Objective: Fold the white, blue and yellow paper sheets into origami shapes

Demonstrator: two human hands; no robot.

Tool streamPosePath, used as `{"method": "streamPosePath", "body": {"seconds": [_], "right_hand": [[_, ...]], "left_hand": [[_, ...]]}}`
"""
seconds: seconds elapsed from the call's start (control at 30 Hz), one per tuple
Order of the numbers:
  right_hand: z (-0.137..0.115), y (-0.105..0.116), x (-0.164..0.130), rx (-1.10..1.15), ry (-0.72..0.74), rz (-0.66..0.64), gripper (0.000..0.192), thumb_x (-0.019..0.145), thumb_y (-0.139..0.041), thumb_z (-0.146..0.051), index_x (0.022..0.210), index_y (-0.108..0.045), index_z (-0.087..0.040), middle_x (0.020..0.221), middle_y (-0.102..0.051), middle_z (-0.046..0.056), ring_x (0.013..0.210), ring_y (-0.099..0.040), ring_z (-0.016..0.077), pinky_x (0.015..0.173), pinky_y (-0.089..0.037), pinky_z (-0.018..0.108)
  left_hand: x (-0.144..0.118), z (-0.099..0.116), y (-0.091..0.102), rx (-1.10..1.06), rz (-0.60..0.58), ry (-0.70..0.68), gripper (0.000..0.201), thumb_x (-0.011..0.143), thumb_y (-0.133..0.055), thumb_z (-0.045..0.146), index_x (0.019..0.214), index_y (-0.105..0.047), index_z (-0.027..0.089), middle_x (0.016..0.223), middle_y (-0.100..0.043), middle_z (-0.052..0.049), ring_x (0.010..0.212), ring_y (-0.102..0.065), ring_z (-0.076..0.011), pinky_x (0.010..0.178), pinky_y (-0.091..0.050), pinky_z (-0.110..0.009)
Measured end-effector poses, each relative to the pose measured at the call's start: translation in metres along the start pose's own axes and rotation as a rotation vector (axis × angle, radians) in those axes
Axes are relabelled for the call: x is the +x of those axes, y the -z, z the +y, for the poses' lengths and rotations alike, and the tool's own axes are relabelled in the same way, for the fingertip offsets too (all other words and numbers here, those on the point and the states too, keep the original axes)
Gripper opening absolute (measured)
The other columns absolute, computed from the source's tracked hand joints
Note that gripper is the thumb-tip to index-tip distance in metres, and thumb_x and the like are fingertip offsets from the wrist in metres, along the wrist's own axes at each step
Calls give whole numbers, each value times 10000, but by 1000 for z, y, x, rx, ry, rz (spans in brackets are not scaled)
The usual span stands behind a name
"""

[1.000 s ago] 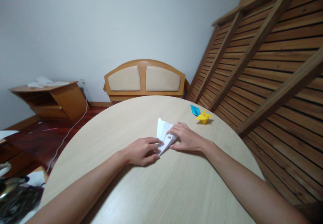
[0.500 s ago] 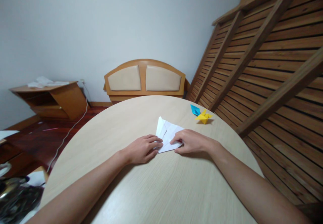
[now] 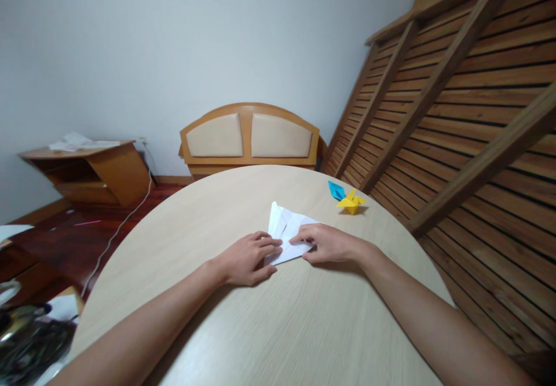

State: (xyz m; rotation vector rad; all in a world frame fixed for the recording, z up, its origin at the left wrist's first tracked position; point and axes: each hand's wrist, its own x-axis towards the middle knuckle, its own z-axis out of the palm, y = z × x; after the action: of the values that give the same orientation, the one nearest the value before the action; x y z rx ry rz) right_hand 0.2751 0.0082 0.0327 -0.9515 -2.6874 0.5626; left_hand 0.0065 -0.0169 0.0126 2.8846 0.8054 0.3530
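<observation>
**Creased white paper sheet, folded into a many-cornered shape (image 3: 296, 224), lies on the round, pale wood-grain desk (image 3: 278, 328)**

Take the paper as the dial's centre, with twelve pointing away from the person. The bare left hand (image 3: 248, 258) comes in from eight o'clock, its grip unclenched, fingers spread over the sheet's left part. The bare right hand (image 3: 332, 244) lies at three, index finger reaching onto the paper, thumb by the near edge, other fingers curled; whether that grip pinches the sheet, I cannot tell.

The paper should be nearly weightless, apt to slide on the smooth top, so light downward pressure ought to steady it. Layered folds will probably feel stiffer than single flaps, which look easy to crumple or tear. Best hold: flat fingertips on the broad middle, or a gentle thumb-and-finger pinch at a folded edge; the narrow tip at eleven seems the weakest spot.

Toward two o'clock, well apart, stands a yellow folded-paper bird (image 3: 351, 203), with a bright blue folded-paper piece (image 3: 336, 190) just beside it.
</observation>
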Motion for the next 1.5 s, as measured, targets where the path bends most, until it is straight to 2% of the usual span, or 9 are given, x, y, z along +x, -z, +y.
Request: {"method": "streamPosePath", "body": {"seconds": [0.13,0.3,0.5,0.63,0.87,1.03,1.23,1.33,1.5], "right_hand": [[-5,1,-2,-126,43,35,439,715,-613,-121,1127,-721,-230,1062,-682,61,949,-630,214,847,-457,295],[-7,-4,2,-207,113,91,356,787,-600,-139,1111,-721,-225,1214,-656,74,1080,-609,238,933,-456,339],[-3,-10,10,-214,171,82,269,885,-557,-120,1070,-738,-196,1115,-724,81,1052,-637,219,958,-450,356],[-1,-11,11,-230,180,56,255,882,-572,-110,1063,-736,-182,1102,-737,90,1053,-652,219,957,-447,349],[-2,-11,13,-343,93,50,210,910,-569,-150,990,-755,-205,956,-766,83,911,-695,215,814,-453,304],[-8,-7,13,-437,61,12,201,934,-573,-197,880,-766,-221,852,-773,64,813,-701,207,677,-408,267],[-12,-5,12,-477,60,90,189,928,-593,-198,908,-774,-249,795,-772,41,720,-690,179,594,-351,250],[-8,-8,13,-421,67,161,185,930,-603,-214,974,-776,-258,856,-785,39,758,-708,185,627,-378,255],[-4,-10,11,-303,82,226,238,984,-545,-351,1053,-757,-265,968,-785,32,833,-721,191,720,-431,272]], "left_hand": [[1,1,0,-4,11,15,418,907,-563,333,1298,-574,185,1390,-582,-96,1262,-512,-296,1062,-433,-469],[2,3,0,-8,31,14,391,903,-543,291,1281,-572,192,1381,-589,-98,1259,-520,-287,1063,-430,-465],[3,3,-2,25,44,7,374,897,-520,246,1259,-581,175,1388,-584,-98,1276,-510,-280,1084,-426,-456],[4,3,-3,48,45,19,370,897,-517,247,1253,-584,171,1385,-588,-103,1275,-520,-286,1078,-443,-458],[5,2,-5,66,54,36,374,914,-507,258,1274,-564,176,1384,-593,-96,1276,-532,-276,1078,-448,-441],[6,2,-5,111,46,32,370,942,-489,268,1297,-561,191,1383,-596,-90,1274,-541,-279,1057,-468,-458],[8,-1,-12,187,132,14,294,960,-460,205,1192,-639,202,1253,-689,-64,1143,-644,-254,950,-547,-417],[9,-3,-15,205,187,27,266,979,-435,200,1125,-658,195,1138,-735,-82,1030,-700,-234,873,-578,-385],[6,-6,-14,240,246,102,277,970,-390,161,1064,-650,182,969,-763,-91,822,-734,-203,744,-597,-336]]}}
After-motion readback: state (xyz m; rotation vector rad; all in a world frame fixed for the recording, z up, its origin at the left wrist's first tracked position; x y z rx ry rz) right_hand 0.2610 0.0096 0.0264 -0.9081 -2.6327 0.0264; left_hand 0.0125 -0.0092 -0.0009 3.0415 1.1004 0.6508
